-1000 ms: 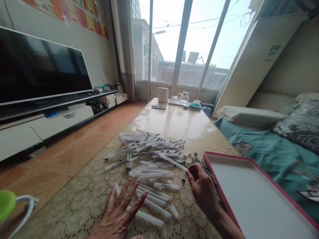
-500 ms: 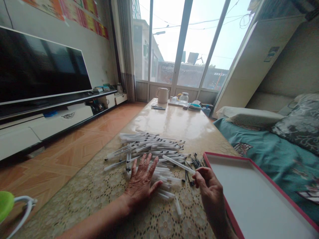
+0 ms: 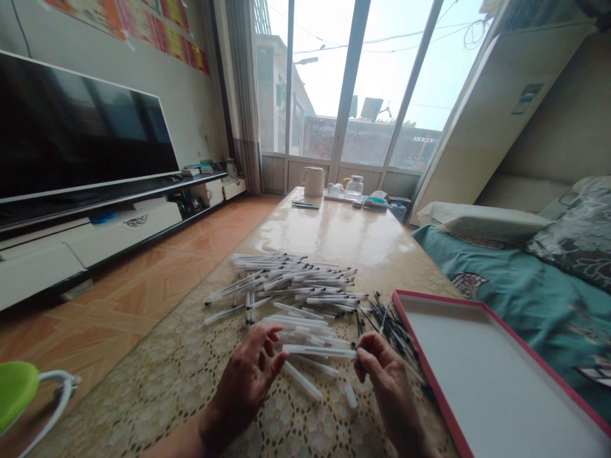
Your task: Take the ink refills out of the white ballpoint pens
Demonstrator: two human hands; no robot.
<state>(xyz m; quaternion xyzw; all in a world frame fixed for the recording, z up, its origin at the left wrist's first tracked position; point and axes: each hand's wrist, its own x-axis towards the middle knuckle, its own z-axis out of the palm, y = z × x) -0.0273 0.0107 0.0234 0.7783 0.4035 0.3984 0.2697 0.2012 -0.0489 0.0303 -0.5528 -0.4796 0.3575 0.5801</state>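
One white tube (image 3: 317,350) spans most of the space between a person's left hand (image 3: 243,376) and right hand (image 3: 387,372) above a patterned tabletop (image 3: 162,381), seen from the head camera. Its long axis runs nearly straight from left to right, in line with the gap between the hands. The right hand is the nearer, its thumb and fingertips pinching the tube's right end, so that the rest of the tube points left toward the other hand. There the left hand waits with thumb and fingers parted and loosely curved, the tube's left end just beside the thumb tip; whether they touch cannot be told. A loose tube (image 3: 303,382) slants across the near side, and a short tube (image 3: 351,394) lies just left of the right hand. On the far side spreads a pile of dark-tipped tubes (image 3: 305,275). Thin dark sticks (image 3: 384,316) lie beyond the right hand, toward the left wall of a red-rimmed tray (image 3: 487,375) at right.
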